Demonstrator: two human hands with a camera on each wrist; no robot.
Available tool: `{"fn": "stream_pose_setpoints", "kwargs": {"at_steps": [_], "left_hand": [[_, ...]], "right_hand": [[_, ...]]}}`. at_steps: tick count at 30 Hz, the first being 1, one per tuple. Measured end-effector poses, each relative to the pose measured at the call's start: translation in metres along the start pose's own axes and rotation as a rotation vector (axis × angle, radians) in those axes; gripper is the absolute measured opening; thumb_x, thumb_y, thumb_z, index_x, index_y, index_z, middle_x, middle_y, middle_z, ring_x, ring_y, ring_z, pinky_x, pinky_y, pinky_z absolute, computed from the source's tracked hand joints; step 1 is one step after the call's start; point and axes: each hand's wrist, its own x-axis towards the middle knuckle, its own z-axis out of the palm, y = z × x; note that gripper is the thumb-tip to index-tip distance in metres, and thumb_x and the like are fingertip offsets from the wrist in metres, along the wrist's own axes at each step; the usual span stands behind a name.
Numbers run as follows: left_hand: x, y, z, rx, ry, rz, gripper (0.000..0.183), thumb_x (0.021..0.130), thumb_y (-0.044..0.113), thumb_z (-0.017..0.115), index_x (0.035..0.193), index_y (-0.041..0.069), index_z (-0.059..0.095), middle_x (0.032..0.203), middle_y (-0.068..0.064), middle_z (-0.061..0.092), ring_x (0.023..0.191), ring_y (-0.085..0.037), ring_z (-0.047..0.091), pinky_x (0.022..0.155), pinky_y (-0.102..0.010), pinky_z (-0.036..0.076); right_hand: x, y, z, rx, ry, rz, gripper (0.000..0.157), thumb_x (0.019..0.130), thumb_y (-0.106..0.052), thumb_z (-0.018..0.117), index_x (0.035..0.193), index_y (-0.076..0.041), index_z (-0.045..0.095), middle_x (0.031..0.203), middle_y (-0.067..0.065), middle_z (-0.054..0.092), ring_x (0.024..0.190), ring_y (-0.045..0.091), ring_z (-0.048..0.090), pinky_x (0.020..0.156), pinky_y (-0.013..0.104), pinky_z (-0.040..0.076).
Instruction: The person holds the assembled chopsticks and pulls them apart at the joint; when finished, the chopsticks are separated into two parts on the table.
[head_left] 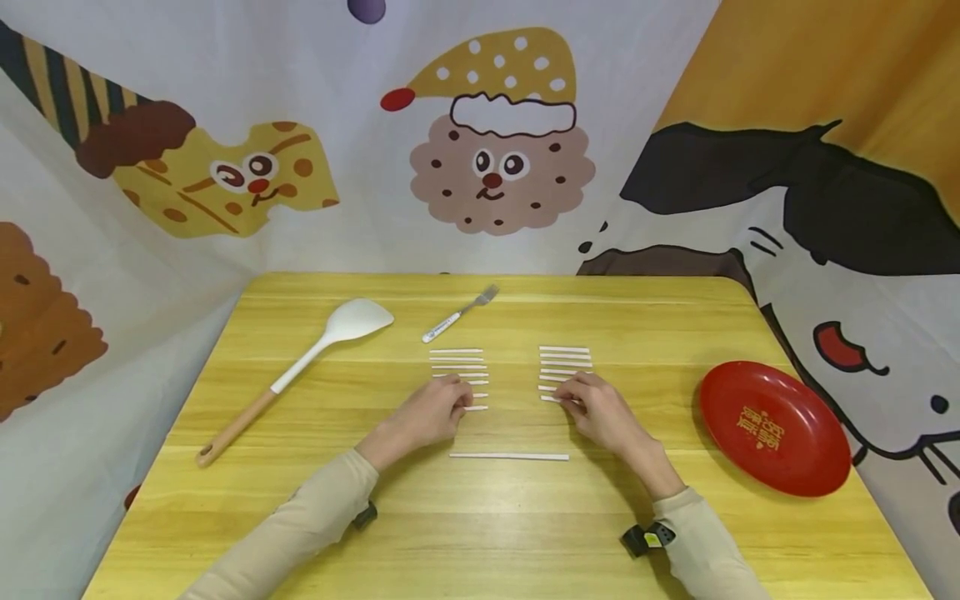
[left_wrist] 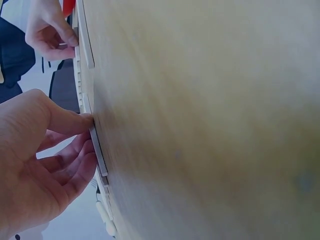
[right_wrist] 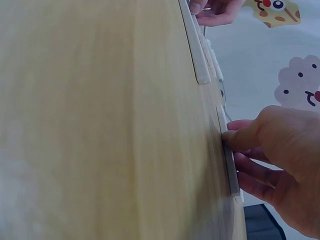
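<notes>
Short white sticks lie in two columns on the wooden table, a left column (head_left: 456, 359) and a right column (head_left: 565, 349). My left hand (head_left: 431, 414) pinches a short white stick (left_wrist: 99, 150) at the near end of the left column, thumb on one side and fingers behind. At the near end of the right column, my right hand (head_left: 603, 412) pinches another short stick (right_wrist: 230, 170) between thumb and fingers. Both held sticks lie along the tabletop. One longer white stick (head_left: 510, 456) lies crosswise, closer to me than both hands. The hands partly cover some sticks.
A white spatula with a wooden handle (head_left: 325, 342) lies at the left. Behind the left column is a small fork (head_left: 461, 313). A red oval plate (head_left: 810, 433) with gold print sits at the right. Cartoon-printed cloth (head_left: 360, 208) hangs behind the table (head_left: 495, 533).
</notes>
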Motion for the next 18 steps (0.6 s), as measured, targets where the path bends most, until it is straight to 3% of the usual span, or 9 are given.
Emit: {"fn": "stream_pose_setpoints", "kwargs": {"at_steps": [11, 18], "left_hand": [[-0.003, 0.002, -0.001, 0.007, 0.036, 0.044, 0.013, 0.085, -0.001, 0.073, 0.094, 0.008, 0.069, 0.087, -0.001, 0.061, 0.078, -0.012, 0.059, 0.068, -0.022, 0.053], [-0.014, 0.021, -0.005, -0.070, -0.016, 0.073, 0.009, 0.091, 0.008, 0.073, 0.099, 0.007, 0.070, 0.088, 0.002, 0.061, 0.077, -0.009, 0.058, 0.067, -0.018, 0.051]], "right_hand": [[-0.001, 0.000, -0.005, 0.038, -0.004, 0.003, 0.016, 0.084, 0.000, 0.079, 0.096, -0.010, 0.076, 0.092, 0.000, 0.066, 0.083, 0.013, 0.066, 0.072, 0.027, 0.060], [-0.005, -0.014, -0.012, 0.137, -0.050, -0.069, 0.020, 0.082, 0.003, 0.080, 0.098, -0.008, 0.075, 0.094, 0.001, 0.070, 0.084, 0.012, 0.068, 0.075, 0.025, 0.060]]}}
